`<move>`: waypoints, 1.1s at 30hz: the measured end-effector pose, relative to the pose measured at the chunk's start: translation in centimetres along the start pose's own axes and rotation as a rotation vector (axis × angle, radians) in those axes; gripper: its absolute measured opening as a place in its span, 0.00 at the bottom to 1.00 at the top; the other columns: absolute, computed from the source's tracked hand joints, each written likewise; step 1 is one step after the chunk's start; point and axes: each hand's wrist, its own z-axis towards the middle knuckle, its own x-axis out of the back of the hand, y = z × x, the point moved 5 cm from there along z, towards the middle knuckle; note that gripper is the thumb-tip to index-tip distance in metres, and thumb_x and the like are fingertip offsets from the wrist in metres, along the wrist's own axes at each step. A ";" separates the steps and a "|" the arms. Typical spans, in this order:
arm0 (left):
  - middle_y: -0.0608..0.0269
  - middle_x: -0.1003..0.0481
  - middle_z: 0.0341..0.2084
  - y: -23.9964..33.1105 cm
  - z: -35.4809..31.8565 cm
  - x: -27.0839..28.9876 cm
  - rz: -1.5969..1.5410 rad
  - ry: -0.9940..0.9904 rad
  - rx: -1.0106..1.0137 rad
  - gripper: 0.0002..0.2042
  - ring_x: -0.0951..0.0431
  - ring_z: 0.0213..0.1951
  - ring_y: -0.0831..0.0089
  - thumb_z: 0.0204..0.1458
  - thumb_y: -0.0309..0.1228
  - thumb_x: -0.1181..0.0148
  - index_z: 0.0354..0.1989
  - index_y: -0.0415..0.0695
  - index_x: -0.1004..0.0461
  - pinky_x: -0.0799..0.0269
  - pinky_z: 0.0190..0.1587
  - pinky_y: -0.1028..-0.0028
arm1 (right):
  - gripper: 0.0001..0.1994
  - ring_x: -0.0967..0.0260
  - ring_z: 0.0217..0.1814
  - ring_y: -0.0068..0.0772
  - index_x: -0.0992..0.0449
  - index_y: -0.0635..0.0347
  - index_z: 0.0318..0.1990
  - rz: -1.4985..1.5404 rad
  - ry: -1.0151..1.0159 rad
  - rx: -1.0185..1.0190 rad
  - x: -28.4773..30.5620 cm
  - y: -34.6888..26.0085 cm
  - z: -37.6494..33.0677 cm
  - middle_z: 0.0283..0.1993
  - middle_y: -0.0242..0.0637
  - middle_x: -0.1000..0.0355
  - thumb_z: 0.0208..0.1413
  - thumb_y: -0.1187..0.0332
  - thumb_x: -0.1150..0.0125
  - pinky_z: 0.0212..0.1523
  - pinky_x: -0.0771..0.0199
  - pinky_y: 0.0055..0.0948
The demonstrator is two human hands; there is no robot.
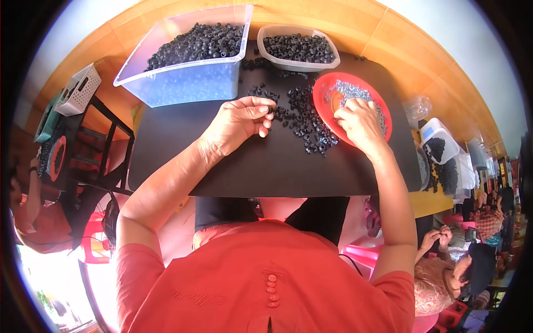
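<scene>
My left hand point(234, 125) is over the dark table, thumb and fingers pinched on a small round black part point(270, 110). My right hand point(362, 125) reaches into a red plate point(320, 99) on the right. Its fingers are bunched together, and whatever is between them is hidden. Small shiny silvery pieces point(348, 89) lie in that plate, around the fingertips. Between my hands, a loose heap of black parts point(306, 114) is spread over the tabletop, running up to the plate's left edge.
A large clear bin point(189, 83) of black parts stands at the back left, with a smaller clear tub point(300, 67) beside it. The table point(266, 177) ends just before my lap. People work at tables on both sides; more containers point(436, 139) stand at the right.
</scene>
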 end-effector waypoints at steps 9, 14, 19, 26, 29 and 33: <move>0.57 0.25 0.33 -1.6 -1.5 -4.0 -0.032 0.031 0.175 0.11 0.25 0.35 0.68 0.62 0.24 0.46 0.49 0.30 0.27 0.27 0.38 0.70 | 0.04 0.34 0.49 0.38 0.22 0.54 0.33 0.054 -0.011 -0.022 -0.1 -0.7 -0.5 0.38 0.33 0.30 0.50 0.74 0.39 0.52 0.41 0.39; 0.57 0.25 0.34 -3.6 -0.2 -5.4 -0.104 0.022 0.183 0.12 0.25 0.36 0.69 0.62 0.25 0.45 0.49 0.30 0.27 0.27 0.39 0.70 | 0.04 0.30 0.44 0.41 0.22 0.58 0.34 0.091 -0.037 -0.076 0.5 -1.8 -0.3 0.35 0.36 0.28 0.50 0.76 0.38 0.48 0.36 0.39; 0.57 0.24 0.35 -4.4 0.4 -5.1 -0.182 -0.086 0.169 0.12 0.24 0.36 0.69 0.63 0.26 0.47 0.51 0.31 0.28 0.27 0.40 0.70 | 0.03 0.26 0.39 0.49 0.22 0.62 0.32 0.299 -0.072 -0.132 1.2 -1.7 -0.4 0.34 0.44 0.25 0.51 0.76 0.42 0.41 0.28 0.44; 0.57 0.24 0.35 -3.8 0.4 -4.8 -0.198 -0.091 0.148 0.13 0.23 0.36 0.70 0.62 0.26 0.46 0.51 0.30 0.29 0.26 0.40 0.71 | 0.04 0.25 0.38 0.38 0.23 0.67 0.37 0.524 -0.156 -0.298 1.1 -1.8 -1.0 0.34 0.41 0.26 0.54 0.78 0.39 0.41 0.28 0.31; 0.56 0.24 0.35 -3.8 0.2 -4.7 -0.171 -0.059 0.145 0.12 0.23 0.37 0.69 0.62 0.25 0.46 0.50 0.30 0.29 0.25 0.40 0.71 | 0.04 0.25 0.37 0.33 0.24 0.68 0.37 0.674 -0.154 -0.362 1.1 -2.4 -1.1 0.34 0.40 0.25 0.54 0.79 0.39 0.42 0.28 0.30; 0.56 0.25 0.35 -3.9 0.2 -4.8 -0.164 -0.038 0.145 0.12 0.22 0.37 0.68 0.62 0.25 0.46 0.50 0.30 0.28 0.25 0.40 0.70 | 0.02 0.26 0.37 0.30 0.25 0.70 0.35 0.691 -0.113 -0.363 1.2 -2.7 -1.2 0.34 0.39 0.26 0.55 0.80 0.40 0.42 0.28 0.28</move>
